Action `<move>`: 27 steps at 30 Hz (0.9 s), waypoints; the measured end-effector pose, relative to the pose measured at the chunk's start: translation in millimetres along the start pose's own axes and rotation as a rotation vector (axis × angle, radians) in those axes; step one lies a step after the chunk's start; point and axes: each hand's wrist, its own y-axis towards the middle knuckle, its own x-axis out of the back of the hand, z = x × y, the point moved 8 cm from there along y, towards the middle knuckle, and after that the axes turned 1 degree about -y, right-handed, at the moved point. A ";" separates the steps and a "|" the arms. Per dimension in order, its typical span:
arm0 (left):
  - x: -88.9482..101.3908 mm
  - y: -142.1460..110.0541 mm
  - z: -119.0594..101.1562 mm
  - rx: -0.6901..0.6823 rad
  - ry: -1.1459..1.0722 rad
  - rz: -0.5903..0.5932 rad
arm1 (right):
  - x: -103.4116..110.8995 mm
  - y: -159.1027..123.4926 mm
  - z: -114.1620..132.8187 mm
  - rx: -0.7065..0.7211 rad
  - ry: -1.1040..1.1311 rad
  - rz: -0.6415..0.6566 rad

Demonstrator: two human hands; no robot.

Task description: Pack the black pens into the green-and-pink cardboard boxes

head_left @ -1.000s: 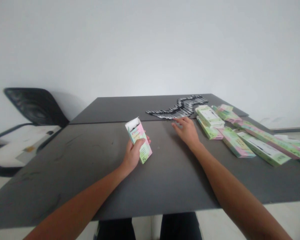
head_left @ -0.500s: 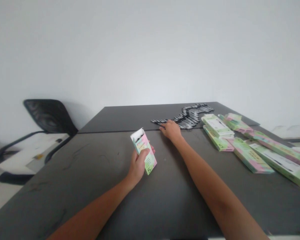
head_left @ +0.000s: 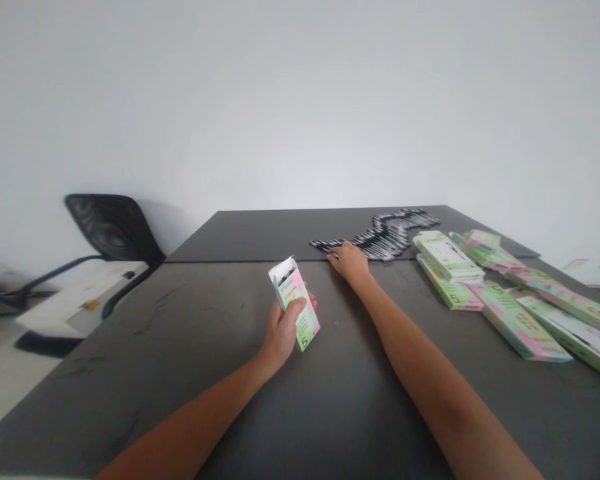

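A: Starting with the head view, the only one, where is the carton (head_left: 307, 328)?

B: In the person's left hand (head_left: 280, 330), over the middle of the bench (head_left: 220, 347). It leans, open end up and to the left. The thumb lies across its front and the other fingers curl behind, so they are clamped on it. Whether its lower corner touches the bench is hard to tell.

A: And the right hand (head_left: 351, 262)?

B: It is at the near edge of the row of pens (head_left: 391, 244), toward the row's left end, fingers bent down. Whether they are apart or pinched on a pen cannot be told; the hand hides that.

A: Which step does that suggest?

B: Probably picking from the row while the carton is held ready. The next move seems to call for a narrow pinch that leaves neighbouring pens undisturbed, and a steady left hand.

A: What does the carton contain?

B: Its flap (head_left: 281, 266) stands open, and something dark shows just inside the mouth, too small to name or count.

A: And the other boxes (head_left: 523, 323)?

B: They lie on the right of the bench, some stacked or overlapping. Their contents are out of sight.
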 end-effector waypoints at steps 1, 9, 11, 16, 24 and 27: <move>-0.2 0.0 -0.6 -0.002 0.001 -0.001 | 0.6 0.4 -1.1 -0.004 0.014 0.001; -1.2 0.5 -2.0 -0.015 0.017 0.008 | 1.9 2.3 -6.2 -0.045 0.146 0.026; 0.0 1.1 0.6 -0.019 0.007 0.017 | 5.0 2.3 -7.0 -0.057 0.202 0.011; 1.6 0.9 2.7 -0.030 0.026 0.035 | 28.2 -0.2 -10.1 -0.072 0.434 -0.075; -4.4 -5.3 0.5 -0.065 0.149 0.098 | 69.1 -70.5 -4.4 0.067 0.976 -0.084; -8.0 -8.4 0.8 -0.101 0.223 0.147 | 85.9 -109.9 4.7 0.114 1.140 -0.093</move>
